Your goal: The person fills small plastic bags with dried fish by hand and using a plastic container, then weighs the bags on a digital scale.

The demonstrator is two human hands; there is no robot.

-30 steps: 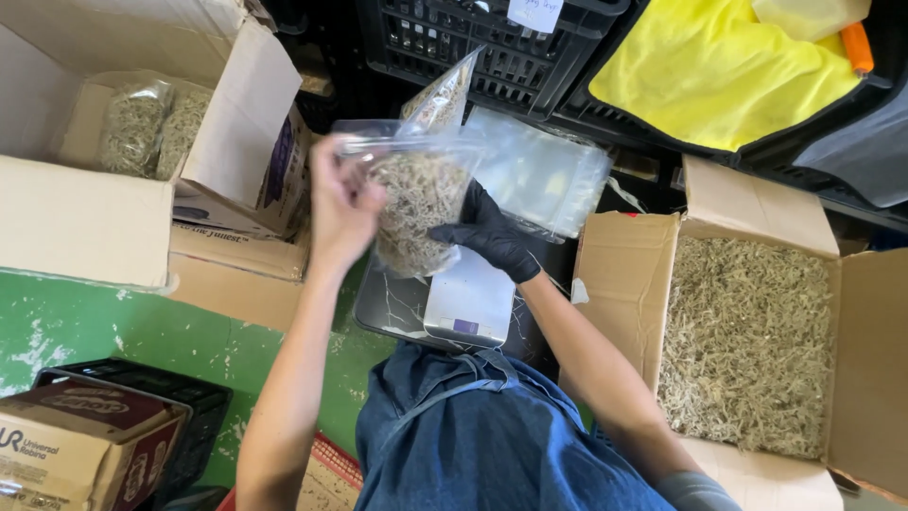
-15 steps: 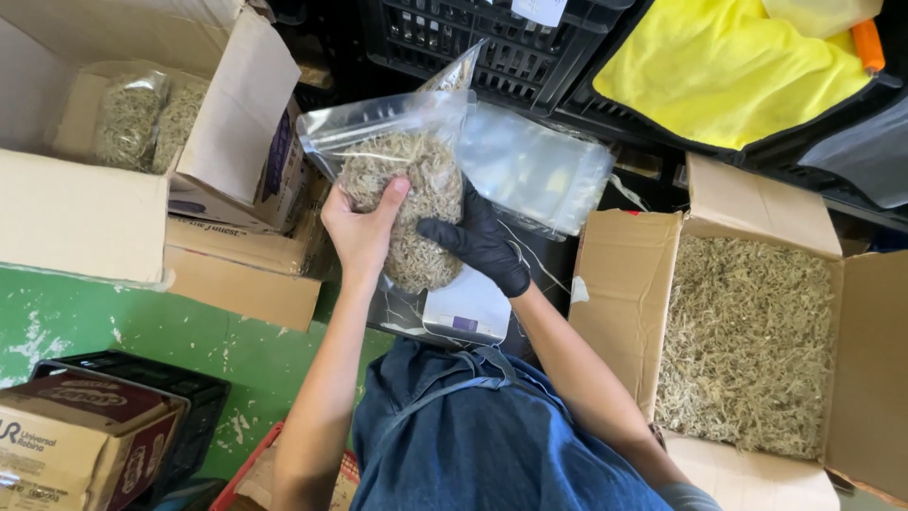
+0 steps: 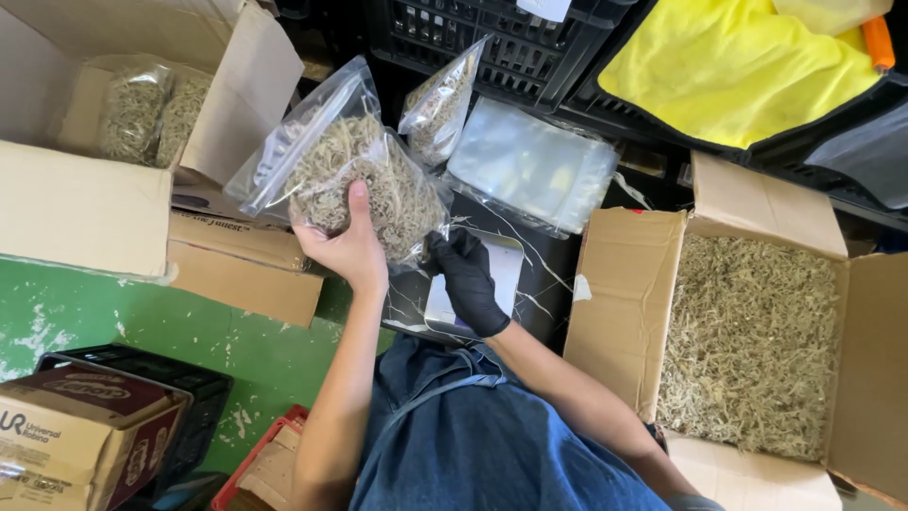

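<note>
**Spill risk: filled bag, one-hand carry**

Likely failure: bag (image 3: 355,185) slipping or tipping, since only left hand (image 3: 350,248) clamps it, from below, fingers wrapped on lower edge. Top flap looks unsealed, cannot tell for sure; if open, a tilt dumps dried herb onto scale (image 3: 478,284). Right hand (image 3: 468,282), black glove, fingers curled together at bag's bottom corner, touching, grip on it unclear. Bag clear plastic, bulging, packed with pale green-tan strands, held tilted above scale, left of centre. Second bag (image 3: 440,104) upright behind. Stack of empty bags (image 3: 534,166) further right. Open box (image 3: 747,341) of loose herb at right.
</note>
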